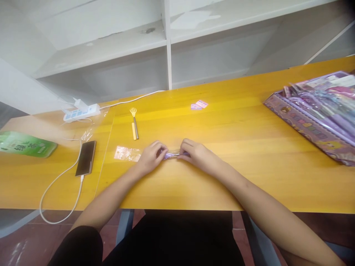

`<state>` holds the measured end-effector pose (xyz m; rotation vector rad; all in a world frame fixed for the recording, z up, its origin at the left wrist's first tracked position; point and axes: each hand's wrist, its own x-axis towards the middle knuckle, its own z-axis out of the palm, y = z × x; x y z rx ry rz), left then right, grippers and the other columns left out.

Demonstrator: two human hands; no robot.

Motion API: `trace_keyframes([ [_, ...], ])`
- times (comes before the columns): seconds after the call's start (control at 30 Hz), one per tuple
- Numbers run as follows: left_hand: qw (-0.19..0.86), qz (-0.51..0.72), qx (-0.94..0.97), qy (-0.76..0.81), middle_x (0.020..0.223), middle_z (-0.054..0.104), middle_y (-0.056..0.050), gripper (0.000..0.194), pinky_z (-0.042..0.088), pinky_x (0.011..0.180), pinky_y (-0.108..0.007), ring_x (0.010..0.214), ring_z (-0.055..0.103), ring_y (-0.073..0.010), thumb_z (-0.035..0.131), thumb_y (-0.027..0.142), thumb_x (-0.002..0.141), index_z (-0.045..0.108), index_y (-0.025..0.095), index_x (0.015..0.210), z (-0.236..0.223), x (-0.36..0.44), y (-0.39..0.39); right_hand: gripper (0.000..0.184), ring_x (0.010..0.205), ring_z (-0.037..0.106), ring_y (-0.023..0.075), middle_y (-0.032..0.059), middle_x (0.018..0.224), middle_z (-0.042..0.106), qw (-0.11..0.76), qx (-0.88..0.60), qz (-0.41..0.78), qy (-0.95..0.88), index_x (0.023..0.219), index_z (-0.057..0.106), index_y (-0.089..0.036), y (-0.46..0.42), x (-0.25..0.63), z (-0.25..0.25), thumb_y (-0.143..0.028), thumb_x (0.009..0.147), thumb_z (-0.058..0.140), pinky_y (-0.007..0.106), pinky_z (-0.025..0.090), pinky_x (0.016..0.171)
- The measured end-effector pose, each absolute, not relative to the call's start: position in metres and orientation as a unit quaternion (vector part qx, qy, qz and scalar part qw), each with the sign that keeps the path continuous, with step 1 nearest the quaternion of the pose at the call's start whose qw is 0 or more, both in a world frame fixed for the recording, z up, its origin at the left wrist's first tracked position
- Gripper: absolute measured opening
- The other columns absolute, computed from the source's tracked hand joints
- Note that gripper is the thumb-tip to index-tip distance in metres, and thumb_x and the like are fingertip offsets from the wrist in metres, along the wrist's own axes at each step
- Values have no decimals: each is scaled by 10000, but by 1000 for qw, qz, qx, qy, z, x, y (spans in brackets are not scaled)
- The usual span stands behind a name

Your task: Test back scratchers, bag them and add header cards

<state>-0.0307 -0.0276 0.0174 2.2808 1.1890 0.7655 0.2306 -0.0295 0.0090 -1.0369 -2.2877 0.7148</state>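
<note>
My left hand (pixel 152 158) pinches the left end of a slim purple and silver thing (pixel 169 155), low over the table. My right hand (pixel 193 153) has its fingers closed on the other end. Fingers cover much of this thing, so its kind does not show clearly. Just left of my left hand lies a crumpled clear plastic wrapper (pixel 126 153) with a pinkish top. Farther back, a yellow claw-headed back scratcher (pixel 134 123) with a grey and yellow handle rests on the tabletop.
On the right stands a purple printed box (pixel 305 129) of packaged items. Small pink and purple cards (pixel 199 105) lie at the back. Leftward are a phone (pixel 85 158) on a white cable, a power strip (pixel 81 112) and a green bottle (pixel 27 144). Shelves rise behind the yellow table (pixel 235 184).
</note>
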Motion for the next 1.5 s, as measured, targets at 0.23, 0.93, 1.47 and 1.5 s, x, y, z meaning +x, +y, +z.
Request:
trace_keyframes([
  [0.23,204,269,826,452,931,672,-39,118,534,779,-323,845,646,-185,548,289,1068,619,222,1001,10,-34,-23,192,842,648,204,65,1047,670,236,-411,291,-831,1030,598,-223,-26,245,20,-239,921,756,323,508,743],
  [0.93,146,324,809,468,1031,713,-73,92,540,912,-399,1000,672,-223,530,261,1064,602,221,1023,10,-26,-28,176,851,668,192,111,1068,673,320,-320,217,-865,1068,692,-207,-48,215,19,-314,1087,554,333,570,754],
  [1.47,170,299,797,496,895,673,-33,122,508,757,-338,823,625,-186,563,270,1047,626,212,960,8,-40,-20,219,875,675,201,75,994,704,204,-298,286,-888,1052,730,-214,-31,242,29,-96,1009,550,339,554,795],
  [1.5,165,298,799,495,899,674,-35,126,511,765,-341,829,626,-188,557,271,1049,624,212,961,8,-40,-20,219,861,670,198,70,968,706,203,-293,280,-891,1037,727,-214,-31,242,27,-91,1004,549,330,545,778],
])
